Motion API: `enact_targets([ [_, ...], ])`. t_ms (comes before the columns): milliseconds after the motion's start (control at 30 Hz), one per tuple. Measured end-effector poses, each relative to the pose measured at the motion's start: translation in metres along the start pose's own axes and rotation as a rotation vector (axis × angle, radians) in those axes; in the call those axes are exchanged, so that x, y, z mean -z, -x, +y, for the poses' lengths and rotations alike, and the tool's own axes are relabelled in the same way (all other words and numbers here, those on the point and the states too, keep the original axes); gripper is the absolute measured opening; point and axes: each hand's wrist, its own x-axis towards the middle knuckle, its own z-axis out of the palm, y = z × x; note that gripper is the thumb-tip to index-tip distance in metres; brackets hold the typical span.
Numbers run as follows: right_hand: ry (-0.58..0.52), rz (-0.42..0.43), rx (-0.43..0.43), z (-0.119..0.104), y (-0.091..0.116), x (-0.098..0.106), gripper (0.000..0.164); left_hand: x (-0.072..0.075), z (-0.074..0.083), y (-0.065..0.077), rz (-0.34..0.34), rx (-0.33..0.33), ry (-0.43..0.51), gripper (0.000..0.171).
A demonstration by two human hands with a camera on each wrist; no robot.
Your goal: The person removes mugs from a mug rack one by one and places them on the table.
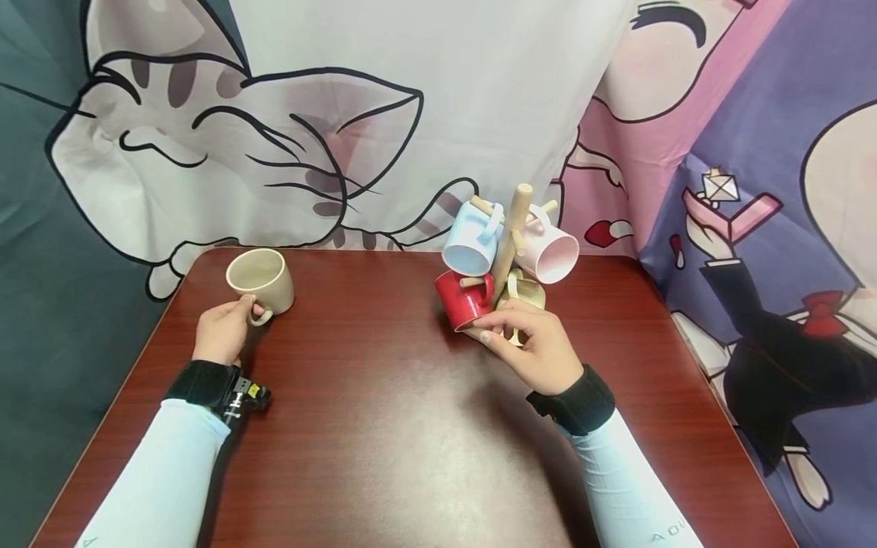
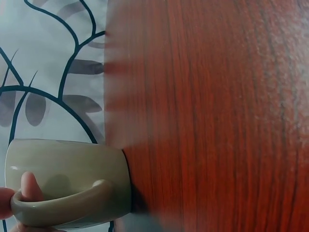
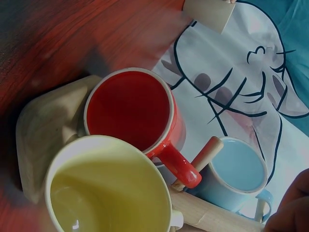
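Note:
At the left of the table, my left hand (image 1: 222, 331) pinches the handle of a beige mug (image 1: 275, 293), whose mouth faces up. The left wrist view shows a fingertip passing through the loop of that mug (image 2: 72, 164). My right hand (image 1: 534, 350) is in front of a wooden mug tree (image 1: 512, 236), thumb and forefinger extended and a little apart. In the head view those fingers overlap the lower edge of a red mug (image 1: 460, 298) and part of a yellow mug (image 1: 527, 291). Both mug mouths show uncovered in the right wrist view.
Higher on the tree hang a light blue mug (image 1: 469, 240) and a pink mug (image 1: 551, 251). The tree's wooden base (image 3: 53, 130) rests on the brown table (image 1: 370, 396). A cartoon-printed curtain (image 1: 425, 46) borders the table's back.

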Motion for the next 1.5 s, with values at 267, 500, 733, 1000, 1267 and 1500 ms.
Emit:
enact_targets([
  [267, 0.010, 0.003, -0.016, -0.001, 0.000, 0.002, 0.025, 0.000, 0.000, 0.001, 0.026, 0.017, 0.032, 0.045],
  [500, 0.018, 0.001, -0.033, -0.001, -0.003, 0.004, 0.022, -0.002, -0.001, 0.003, 0.041, 0.013, 0.029, 0.048],
  [733, 0.136, 0.113, -0.059, 0.002, -0.006, 0.016, 0.017, -0.001, -0.004, 0.009, 0.140, 0.018, -0.009, 0.057],
  [1000, 0.298, 0.313, -0.161, 0.008, -0.010, 0.039, 0.009, 0.003, 0.007, 0.015, 0.307, -0.062, 0.003, 0.036],
  [1267, 0.436, 0.396, -0.185, 0.015, -0.024, 0.054, 0.005, -0.011, 0.031, 0.032, 0.291, -0.212, 0.112, 0.026],
  [1500, 0.516, 0.440, -0.174, 0.015, -0.050, 0.071, 0.008, -0.021, 0.045, 0.048, 0.234, -0.278, 0.121, 0.019],
])
